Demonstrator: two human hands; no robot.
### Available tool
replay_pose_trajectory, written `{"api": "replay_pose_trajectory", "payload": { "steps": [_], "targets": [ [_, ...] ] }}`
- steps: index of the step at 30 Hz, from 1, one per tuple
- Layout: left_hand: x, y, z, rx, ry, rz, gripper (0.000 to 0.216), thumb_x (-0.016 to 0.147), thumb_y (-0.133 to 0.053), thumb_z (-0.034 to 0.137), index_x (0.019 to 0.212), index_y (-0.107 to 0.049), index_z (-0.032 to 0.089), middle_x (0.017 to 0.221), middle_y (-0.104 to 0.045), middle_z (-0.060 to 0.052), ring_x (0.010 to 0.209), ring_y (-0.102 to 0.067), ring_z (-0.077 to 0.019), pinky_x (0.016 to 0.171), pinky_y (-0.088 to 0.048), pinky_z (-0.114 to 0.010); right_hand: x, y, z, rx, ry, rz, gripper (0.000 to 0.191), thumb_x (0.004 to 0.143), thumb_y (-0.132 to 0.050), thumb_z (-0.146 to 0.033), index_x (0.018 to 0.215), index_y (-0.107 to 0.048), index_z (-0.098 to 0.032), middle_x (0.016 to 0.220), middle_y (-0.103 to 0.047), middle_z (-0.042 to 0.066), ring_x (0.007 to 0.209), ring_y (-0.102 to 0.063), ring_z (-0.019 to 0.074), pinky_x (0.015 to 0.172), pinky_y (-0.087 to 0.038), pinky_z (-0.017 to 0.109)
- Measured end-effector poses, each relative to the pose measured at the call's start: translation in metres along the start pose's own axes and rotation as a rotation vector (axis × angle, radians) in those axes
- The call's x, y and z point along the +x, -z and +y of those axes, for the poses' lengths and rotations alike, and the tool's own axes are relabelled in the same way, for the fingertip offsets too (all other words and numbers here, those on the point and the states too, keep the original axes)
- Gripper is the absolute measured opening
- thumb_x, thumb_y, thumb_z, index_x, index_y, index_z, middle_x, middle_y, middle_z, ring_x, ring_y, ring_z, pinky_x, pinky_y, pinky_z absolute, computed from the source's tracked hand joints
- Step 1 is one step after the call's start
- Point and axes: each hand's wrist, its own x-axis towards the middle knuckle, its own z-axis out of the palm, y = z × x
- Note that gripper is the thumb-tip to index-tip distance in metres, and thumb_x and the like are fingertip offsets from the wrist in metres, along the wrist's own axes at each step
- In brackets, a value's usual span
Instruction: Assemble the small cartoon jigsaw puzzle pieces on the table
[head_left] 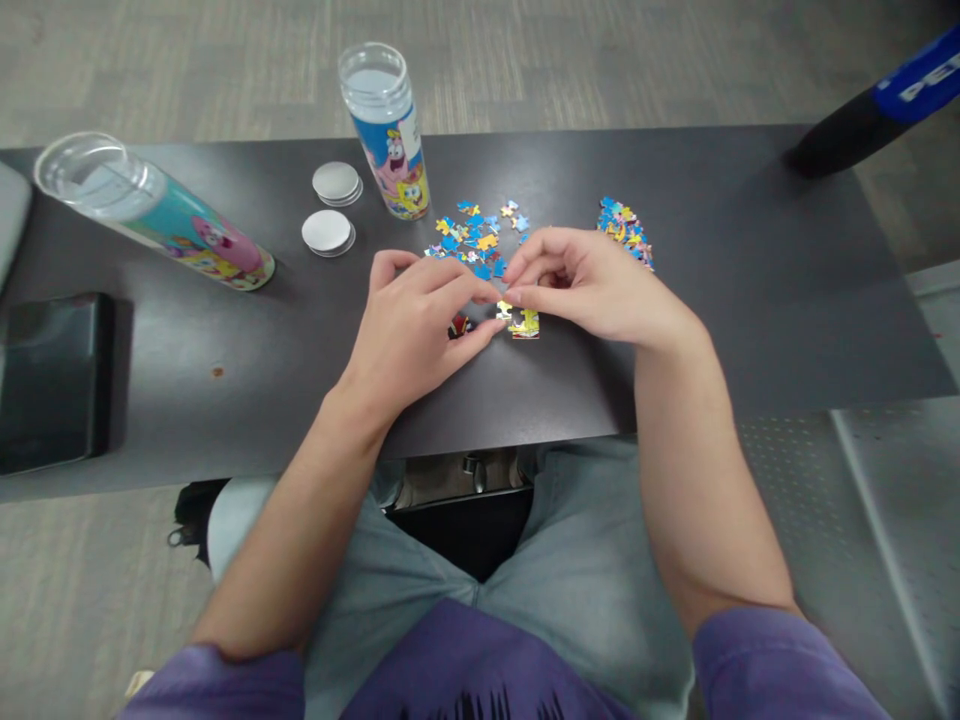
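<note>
Both my hands meet at the middle of the dark table (750, 330). My left hand (412, 325) is closed, its fingertips pinched against a small puzzle piece beside the joined yellow puzzle pieces (523, 321). My right hand (581, 285) is also closed, fingers pressed together on the same yellow cluster. A dark red piece (459, 326) lies under my left fingers. Just beyond my hands is a loose pile of blue and yellow puzzle pieces (476, 235). A second small pile (626, 228) lies to the right.
An upright clear tube with cartoon print (386, 130) stands at the back. A second tube (154, 215) lies on its side at the left. Two round metal lids (330, 207) sit between them. A black phone or case (49, 380) lies at the left edge. A dark blue object (877, 110) reaches in at the top right.
</note>
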Motion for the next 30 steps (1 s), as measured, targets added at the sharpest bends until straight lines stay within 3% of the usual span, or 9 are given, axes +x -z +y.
{"api": "replay_pose_trajectory", "payload": {
  "steps": [5, 9, 13, 22, 30],
  "targets": [
    [0.000, 0.001, -0.004, -0.001, -0.010, -0.022, 0.012, 0.119, -0.084, 0.042, 0.127, -0.093, 0.037, 0.125, -0.095, -0.005, 0.123, -0.084, -0.0379, 0.129, -0.051, -0.067, -0.002, 0.005, 0.000, -0.035, 0.007, -0.002, 0.050, 0.094, -0.115, -0.067, 0.112, -0.088, -0.030, 0.100, -0.088, 0.005, 0.094, -0.080, 0.0295, 0.085, -0.064, 0.044],
    [0.000, 0.000, -0.009, -0.044, -0.038, -0.094, 0.010, 0.116, -0.088, 0.039, 0.123, -0.094, 0.036, 0.117, -0.094, -0.004, 0.114, -0.084, -0.0351, 0.129, -0.051, -0.065, -0.011, 0.022, 0.001, -0.182, 0.014, 0.098, 0.040, 0.094, -0.115, -0.057, 0.110, -0.089, -0.031, 0.107, -0.086, 0.005, 0.093, -0.074, 0.0287, 0.083, -0.061, 0.045],
    [0.001, -0.003, -0.009, -0.067, -0.022, -0.136, 0.011, 0.114, -0.088, 0.039, 0.122, -0.095, 0.035, 0.108, -0.091, -0.002, 0.108, -0.084, -0.0333, 0.129, -0.050, -0.063, -0.018, 0.034, 0.007, -0.333, -0.039, 0.066, 0.038, 0.092, -0.114, -0.051, 0.112, -0.089, -0.031, 0.111, -0.085, 0.005, 0.086, -0.065, 0.0264, 0.076, -0.056, 0.045],
    [0.005, -0.004, -0.006, -0.090, 0.040, -0.164, 0.010, 0.114, -0.088, 0.041, 0.119, -0.094, 0.035, 0.107, -0.090, 0.001, 0.106, -0.083, -0.0316, 0.128, -0.049, -0.061, -0.016, 0.031, 0.016, -0.381, -0.027, 0.028, 0.044, 0.090, -0.111, -0.059, 0.115, -0.087, -0.032, 0.111, -0.082, 0.006, 0.090, -0.066, 0.0283, 0.077, -0.056, 0.045],
    [0.005, -0.004, -0.003, -0.107, 0.057, -0.178, 0.012, 0.112, -0.090, 0.040, 0.121, -0.095, 0.034, 0.108, -0.090, 0.000, 0.107, -0.084, -0.0316, 0.128, -0.048, -0.061, -0.014, 0.032, 0.021, -0.416, 0.007, 0.034, 0.041, 0.093, -0.109, -0.053, 0.118, -0.088, -0.029, 0.107, -0.079, 0.007, 0.092, -0.068, 0.0283, 0.080, -0.056, 0.044]
  ]
}}
